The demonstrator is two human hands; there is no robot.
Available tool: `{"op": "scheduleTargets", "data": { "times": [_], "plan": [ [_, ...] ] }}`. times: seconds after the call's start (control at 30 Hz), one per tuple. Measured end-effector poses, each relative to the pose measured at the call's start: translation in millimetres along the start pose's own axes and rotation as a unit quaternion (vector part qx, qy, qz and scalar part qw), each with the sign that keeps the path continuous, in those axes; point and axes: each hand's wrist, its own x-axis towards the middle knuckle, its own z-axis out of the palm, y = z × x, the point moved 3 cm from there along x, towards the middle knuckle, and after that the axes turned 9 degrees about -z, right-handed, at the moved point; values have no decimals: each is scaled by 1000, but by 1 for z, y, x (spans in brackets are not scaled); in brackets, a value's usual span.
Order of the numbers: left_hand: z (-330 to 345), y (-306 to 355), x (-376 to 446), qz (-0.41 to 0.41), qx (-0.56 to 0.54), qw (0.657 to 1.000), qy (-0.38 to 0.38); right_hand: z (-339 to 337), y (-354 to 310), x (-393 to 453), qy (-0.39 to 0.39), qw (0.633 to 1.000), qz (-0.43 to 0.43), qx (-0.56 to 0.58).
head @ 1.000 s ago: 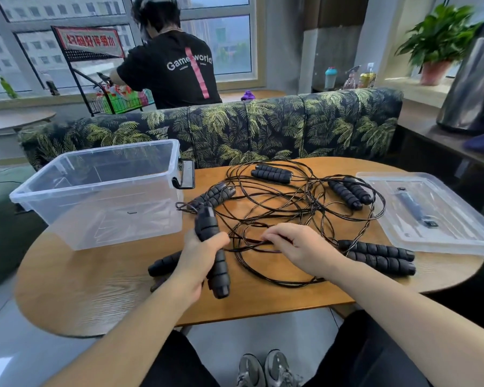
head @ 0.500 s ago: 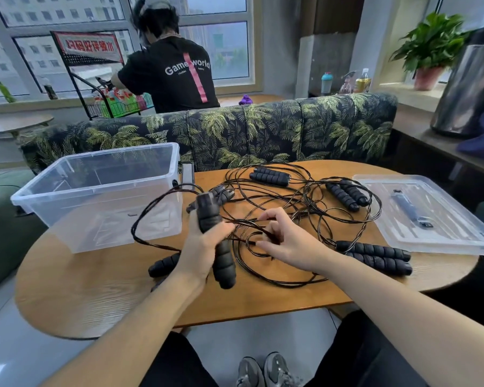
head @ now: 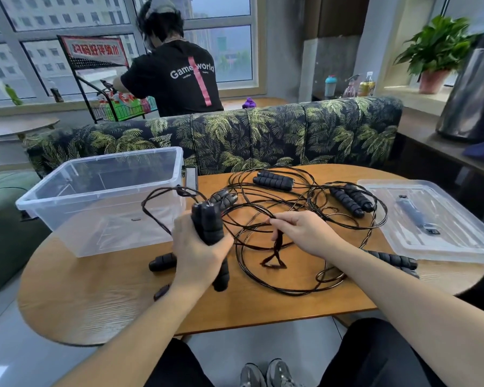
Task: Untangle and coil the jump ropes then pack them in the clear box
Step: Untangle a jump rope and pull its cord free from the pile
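Observation:
Several black jump ropes lie tangled (head: pixel 305 213) on the round wooden table (head: pixel 101 303). My left hand (head: pixel 196 252) is shut on a pair of black foam handles (head: pixel 207 224), held upright above the table; a cord loop arcs from them toward the clear box (head: pixel 101 196) on the left. My right hand (head: pixel 302 230) pinches a cord of that rope just right of the handles, and a twisted bit hangs below it. More handle pairs lie at the back (head: pixel 272 180), at the right (head: pixel 349 199), under my right forearm (head: pixel 394 261) and by my left wrist (head: pixel 162 262).
The clear lid (head: pixel 436 222) lies on the table's right side with a small dark item on it. A leaf-print sofa (head: pixel 263 135) stands behind the table, and a person in a black shirt (head: pixel 176 79) works at a rack beyond it. A side counter runs along the right.
My left hand lifted the handles higher and a cord loop swung out toward the box. My right hand rose off the table, pinching a cord.

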Motion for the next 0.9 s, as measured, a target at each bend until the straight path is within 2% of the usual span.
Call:
{"op": "scheduleTargets", "data": {
  "times": [0.07,0.17,0.23,0.3,0.37,0.43,0.5,0.63,0.7,0.8,0.9],
  "plan": [
    [11,-1,-10,-16,-43,995,-89,-2,-3,4,-6,1000,4,1],
    [35,2,-21,-91,-93,961,-244,-2,-4,9,-37,999,14,13],
    [49,7,-25,-160,-167,930,-287,2,-7,9,-57,998,8,13],
    [59,12,-25,-245,-241,901,-265,6,-10,9,-58,998,5,18],
    [67,20,-24,-322,-341,851,-236,6,-12,7,-55,998,13,27],
    [71,30,-20,-361,-432,794,-227,6,-9,6,-67,997,16,16],
    [71,35,-17,-378,-469,765,-229,5,-8,2,-88,996,6,7],
    [71,37,-17,-391,-434,767,-264,9,0,-6,-103,993,21,51],
    [70,38,-18,-399,-438,771,-234,10,3,-9,-122,991,30,49],
    [65,36,-11,-396,-501,755,-151,12,8,-14,-165,985,13,54],
    [54,29,-3,-382,-528,748,-127,9,13,-25,-174,979,27,98]
  ]
}}
